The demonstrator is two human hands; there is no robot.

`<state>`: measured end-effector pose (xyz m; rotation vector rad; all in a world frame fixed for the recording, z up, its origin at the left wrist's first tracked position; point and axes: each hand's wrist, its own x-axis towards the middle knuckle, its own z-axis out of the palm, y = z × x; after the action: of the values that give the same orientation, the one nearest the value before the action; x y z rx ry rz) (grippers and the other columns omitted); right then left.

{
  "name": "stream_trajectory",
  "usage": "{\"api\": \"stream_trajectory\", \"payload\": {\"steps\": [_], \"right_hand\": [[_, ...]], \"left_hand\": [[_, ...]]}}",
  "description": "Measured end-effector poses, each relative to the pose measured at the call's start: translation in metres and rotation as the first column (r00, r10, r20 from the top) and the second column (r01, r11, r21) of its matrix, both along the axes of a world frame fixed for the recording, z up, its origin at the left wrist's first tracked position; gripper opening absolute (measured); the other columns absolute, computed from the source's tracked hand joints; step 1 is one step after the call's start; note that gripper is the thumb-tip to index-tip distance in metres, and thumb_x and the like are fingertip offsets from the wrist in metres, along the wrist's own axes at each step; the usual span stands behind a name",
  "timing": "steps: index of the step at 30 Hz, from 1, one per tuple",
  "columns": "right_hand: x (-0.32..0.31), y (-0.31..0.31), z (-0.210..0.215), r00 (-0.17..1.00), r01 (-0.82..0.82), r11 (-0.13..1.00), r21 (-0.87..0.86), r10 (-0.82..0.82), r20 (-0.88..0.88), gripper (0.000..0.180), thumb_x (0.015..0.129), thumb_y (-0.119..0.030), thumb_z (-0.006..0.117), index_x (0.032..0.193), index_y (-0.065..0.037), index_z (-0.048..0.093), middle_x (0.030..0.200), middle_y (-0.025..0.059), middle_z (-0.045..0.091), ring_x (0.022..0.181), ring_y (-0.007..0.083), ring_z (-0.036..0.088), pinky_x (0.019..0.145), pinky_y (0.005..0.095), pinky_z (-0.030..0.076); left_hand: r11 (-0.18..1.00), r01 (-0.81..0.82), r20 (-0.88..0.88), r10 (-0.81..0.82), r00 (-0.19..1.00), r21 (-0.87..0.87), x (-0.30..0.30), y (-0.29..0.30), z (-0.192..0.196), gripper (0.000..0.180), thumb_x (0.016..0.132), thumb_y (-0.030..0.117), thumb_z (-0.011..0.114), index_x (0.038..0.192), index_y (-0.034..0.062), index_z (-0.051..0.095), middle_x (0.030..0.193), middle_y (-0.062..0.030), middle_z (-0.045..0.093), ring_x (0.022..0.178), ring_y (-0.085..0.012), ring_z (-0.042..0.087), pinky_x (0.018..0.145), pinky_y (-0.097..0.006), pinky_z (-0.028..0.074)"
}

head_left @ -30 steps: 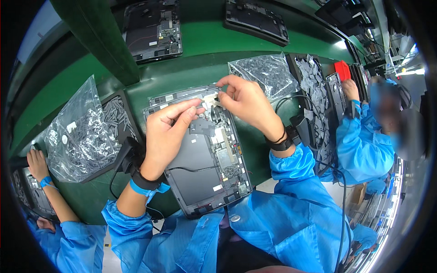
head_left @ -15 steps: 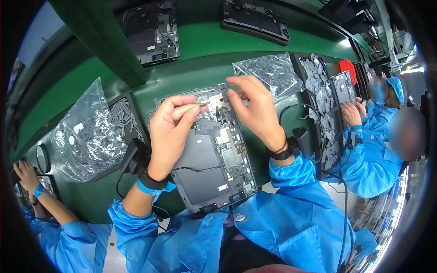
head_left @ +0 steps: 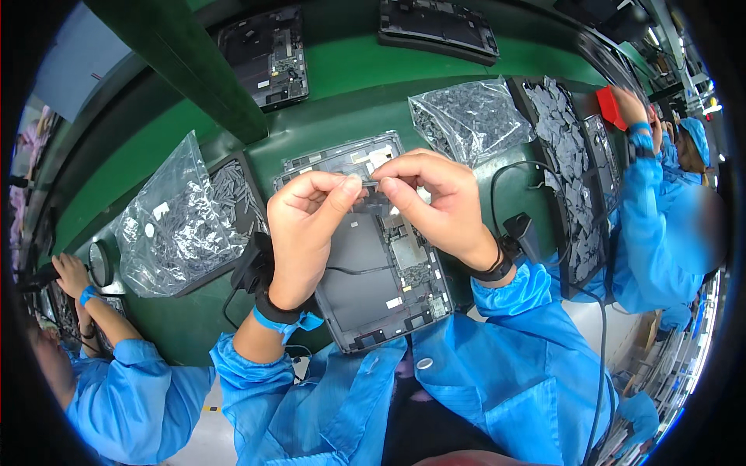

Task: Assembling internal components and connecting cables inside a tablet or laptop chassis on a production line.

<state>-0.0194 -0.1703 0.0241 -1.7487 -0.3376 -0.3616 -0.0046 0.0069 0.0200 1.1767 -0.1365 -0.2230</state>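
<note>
In front of me lies an opened flat device, like a tablet or laptop base (head_left: 353,299), with a dark panel on its left and a bare circuit board (head_left: 416,268) on its right. Above its upper part, both my hands are raised with their fingertips close together. My left hand (head_left: 307,225) pinches thumb against forefinger; what sits between them is too small to make out. Facing it, my right hand (head_left: 439,203) has its thumb and fingers closed in a pinch, its contents hidden. Each wrist wears a dark band with a cable.
On the left, a clear bag (head_left: 167,241) of small dark strips overlaps a black tray (head_left: 249,175). Another filled bag (head_left: 470,116) lies beyond my right hand, beside a tray of grey pieces (head_left: 561,147). Two opened devices (head_left: 268,58) (head_left: 439,31) stand at the back. Co-workers sit on both sides.
My right hand has come left and down to meet my left fingertips, its fingers closing into a pinch. The view has shifted slightly. The co-worker on the right has reached toward the red bin.
</note>
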Motion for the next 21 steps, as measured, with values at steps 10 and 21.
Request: {"api": "stream_trajectory", "payload": {"steps": [10, 21], "right_hand": [[0.0, -0.004, 0.015, 0.992, 0.025, 0.963, -0.267, -0.058, -0.115, 0.007, 0.084, -0.006, 0.071, 0.091, -0.002, 0.07, 0.077, 0.0051, 0.067, 0.063, 0.0083, 0.06, 0.056, 0.0226, 0.048], [0.007, -0.008, 0.01, 0.992, 0.108, 0.974, -0.197, -0.091, 0.093, 0.01, 0.083, -0.003, 0.07, 0.094, -0.001, 0.069, 0.085, 0.0078, 0.068, 0.068, 0.0139, 0.065, 0.059, 0.026, 0.051]], "left_hand": [[0.996, -0.036, 0.08, 0.03, 0.996, 0.085, 0.001, -0.007, 0.001, 0.011, 0.088, 0.003, 0.069, 0.096, -0.0047, 0.068, 0.092, -0.0083, 0.07, 0.084, -0.0118, 0.065, 0.077, -0.024, 0.052], [0.955, -0.023, 0.21, -0.041, 0.977, 0.295, 0.014, -0.007, -0.001, 0.022, 0.09, 0.002, 0.064, 0.112, -0.0028, 0.066, 0.095, -0.01, 0.071, 0.083, -0.0151, 0.068, 0.074, -0.026, 0.055]]}}
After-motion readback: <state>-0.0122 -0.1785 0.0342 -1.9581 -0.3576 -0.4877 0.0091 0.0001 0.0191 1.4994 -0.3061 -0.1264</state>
